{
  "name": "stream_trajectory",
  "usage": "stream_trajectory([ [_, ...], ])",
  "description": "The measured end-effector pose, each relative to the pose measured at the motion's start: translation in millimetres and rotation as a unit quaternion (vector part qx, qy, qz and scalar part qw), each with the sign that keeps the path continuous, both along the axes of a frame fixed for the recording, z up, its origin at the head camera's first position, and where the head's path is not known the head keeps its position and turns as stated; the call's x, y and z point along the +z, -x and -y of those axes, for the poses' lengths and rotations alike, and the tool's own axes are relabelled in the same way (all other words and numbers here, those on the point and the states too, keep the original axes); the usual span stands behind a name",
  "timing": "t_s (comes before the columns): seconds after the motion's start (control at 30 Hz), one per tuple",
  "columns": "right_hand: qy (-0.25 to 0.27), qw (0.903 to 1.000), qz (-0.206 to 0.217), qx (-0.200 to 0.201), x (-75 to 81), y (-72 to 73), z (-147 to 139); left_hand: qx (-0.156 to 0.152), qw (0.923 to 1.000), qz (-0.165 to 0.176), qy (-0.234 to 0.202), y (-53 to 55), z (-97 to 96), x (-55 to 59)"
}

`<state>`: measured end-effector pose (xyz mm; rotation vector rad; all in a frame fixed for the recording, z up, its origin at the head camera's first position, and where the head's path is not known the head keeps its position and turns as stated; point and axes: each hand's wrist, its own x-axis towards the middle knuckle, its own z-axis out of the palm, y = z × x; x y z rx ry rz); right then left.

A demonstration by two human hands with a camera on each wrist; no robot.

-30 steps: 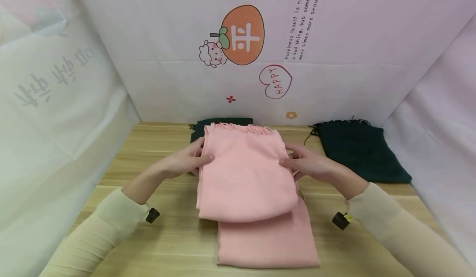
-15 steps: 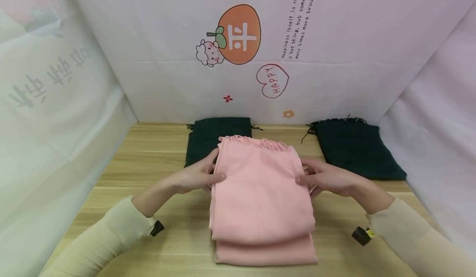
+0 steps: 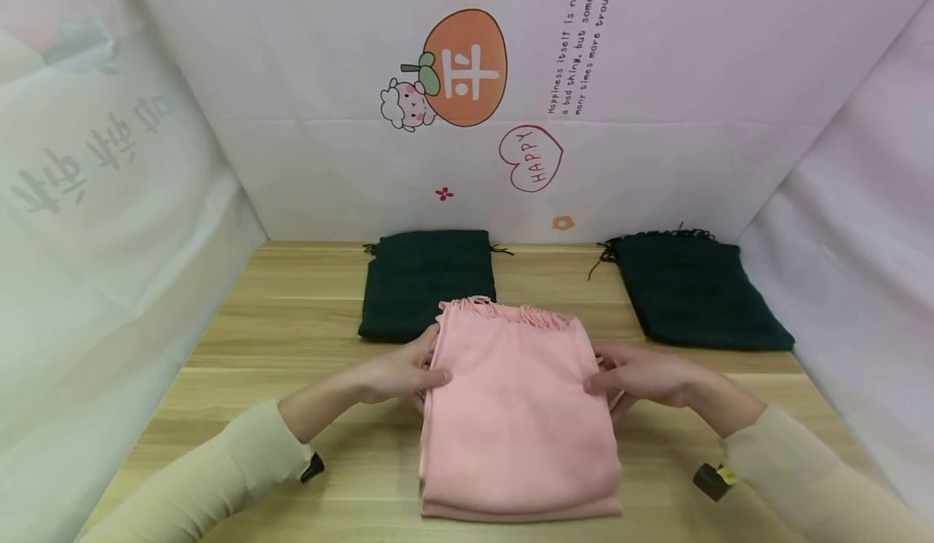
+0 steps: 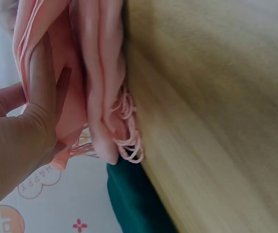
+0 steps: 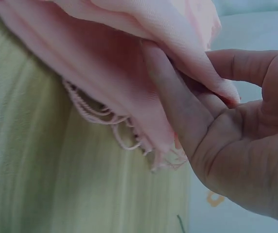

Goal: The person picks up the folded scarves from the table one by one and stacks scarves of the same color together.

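Note:
A folded pink scarf (image 3: 521, 421) with a fringed far edge is held flat between my hands. My left hand (image 3: 397, 374) grips its left side, thumb on top and fingers underneath. On the opposite side my right hand (image 3: 649, 377) pinches it the same way. Directly below, a second folded pink scarf (image 4: 100, 63) lies on the table, its looped fringe showing in the left wrist view. From above, the upper scarf hides nearly all of the lower one. In the right wrist view, my fingers (image 5: 173, 92) reach between the two layers.
A folded dark green scarf (image 3: 430, 284) lies just beyond the pink ones. Another dark green scarf (image 3: 693, 292) lies at the back right. White printed cloth (image 3: 328, 178) walls in the wooden table (image 3: 292, 300) at the back and both sides.
My hands have brought the upper pink scarf toward me and down, so it covers the lower one almost edge to edge. More of the nearer green scarf shows.

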<state>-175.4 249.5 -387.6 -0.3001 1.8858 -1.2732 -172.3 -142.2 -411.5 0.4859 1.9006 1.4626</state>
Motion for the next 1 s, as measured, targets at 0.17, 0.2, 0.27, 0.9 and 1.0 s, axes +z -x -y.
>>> stream_trajectory([
  [0.17,-0.027,0.9994,0.012,-0.02,-9.4,-0.4,2.4,0.021,0.9983,-0.021,0.049,-1.5,-4.2,-7.2],
  [0.2,-0.031,0.9991,0.014,-0.023,-10.9,-0.5,2.9,0.023,0.9973,-0.032,0.063,-1.8,-4.9,-7.7],
  [0.27,-0.039,0.9987,0.018,-0.028,-12.8,-0.8,4.1,0.023,0.9947,-0.051,0.086,-2.2,-5.9,-8.0],
  [0.9,0.066,0.9938,0.065,-0.061,-23.2,-6.8,-11.2,0.026,0.9989,-0.035,0.015,-7.5,-14.7,-13.7],
  [1.0,0.072,0.9935,0.067,-0.056,-16.2,-9.8,-21.6,0.018,0.9996,-0.022,-0.006,-11.1,-20.4,-9.9],
])
